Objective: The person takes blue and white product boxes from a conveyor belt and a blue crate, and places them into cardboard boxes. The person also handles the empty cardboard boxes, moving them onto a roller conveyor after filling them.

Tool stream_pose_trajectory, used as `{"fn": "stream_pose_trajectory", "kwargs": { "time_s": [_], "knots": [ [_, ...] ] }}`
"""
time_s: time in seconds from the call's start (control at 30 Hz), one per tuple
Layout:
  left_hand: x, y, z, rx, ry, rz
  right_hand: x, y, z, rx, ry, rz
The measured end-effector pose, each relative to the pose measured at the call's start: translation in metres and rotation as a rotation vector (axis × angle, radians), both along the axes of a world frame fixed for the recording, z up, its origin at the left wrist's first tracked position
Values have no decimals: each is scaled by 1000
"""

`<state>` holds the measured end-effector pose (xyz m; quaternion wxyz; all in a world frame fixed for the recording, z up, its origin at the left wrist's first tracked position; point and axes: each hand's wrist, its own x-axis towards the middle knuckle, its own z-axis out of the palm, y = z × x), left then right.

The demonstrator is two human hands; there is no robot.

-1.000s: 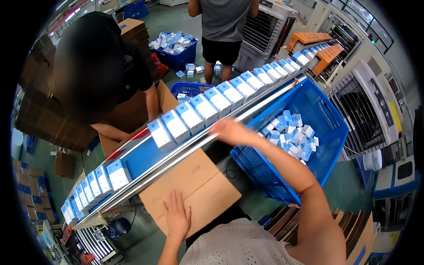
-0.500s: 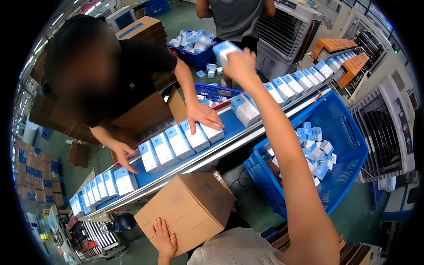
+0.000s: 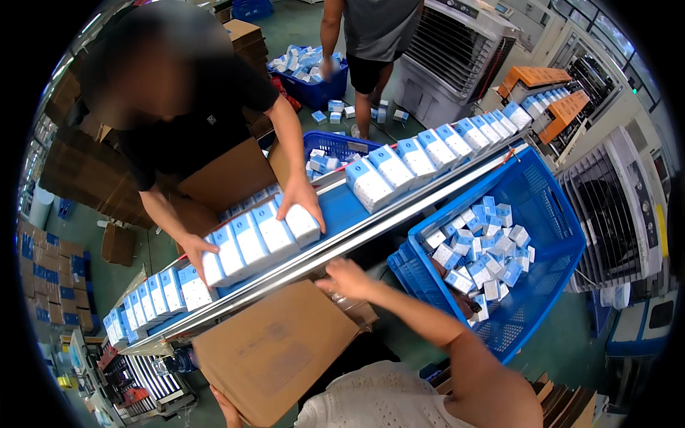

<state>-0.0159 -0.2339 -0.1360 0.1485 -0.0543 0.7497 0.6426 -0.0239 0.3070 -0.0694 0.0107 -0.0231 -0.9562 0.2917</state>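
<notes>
A closed brown cardboard box (image 3: 275,349) is tilted in front of me, beside the conveyor. My left hand (image 3: 227,410) is closed on its lower left edge, with most of the fingers hidden by the box. At the far right corner, my right hand (image 3: 346,279) has its bent fingers against the box's edge; no small carton is in it. Past the box runs a blue conveyor belt (image 3: 335,214) carrying blue-and-white cartons (image 3: 372,184) in rows. Across the belt, a co-worker's two hands (image 3: 301,203) squeeze a group of these cartons from both ends.
To my right stands a blue plastic basket (image 3: 553,250) with loose cartons inside. Another filled blue basket (image 3: 314,89) is on the floor at the back, near a second person (image 3: 378,36). An air cooler (image 3: 449,57) and a machine with orange guides (image 3: 531,78) stand at the far right.
My right hand has come back from above the belt without its carton, down to the cardboard box. My left hand has shifted to the box's lower edge, and the box has turned. The co-worker's hands have closed around cartons.
</notes>
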Motion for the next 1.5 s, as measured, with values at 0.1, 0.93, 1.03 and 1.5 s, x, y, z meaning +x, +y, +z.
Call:
{"fn": "stream_pose_trajectory", "kwargs": {
  "time_s": [0.1,0.93,1.03,1.5],
  "knots": [
    [-12,-47,-6,606,-543,-105,31,-79,-115,-578,-292,-229],
    [-76,146,41,-418,-121,-236,25,-92,51,268,270,326],
    [-94,130,52,-21,-378,-234,67,32,-8,430,-121,225],
    [-118,162,-7,-1389,-257,-1132,38,18,-70,-220,-524,-75]
  ]
}}
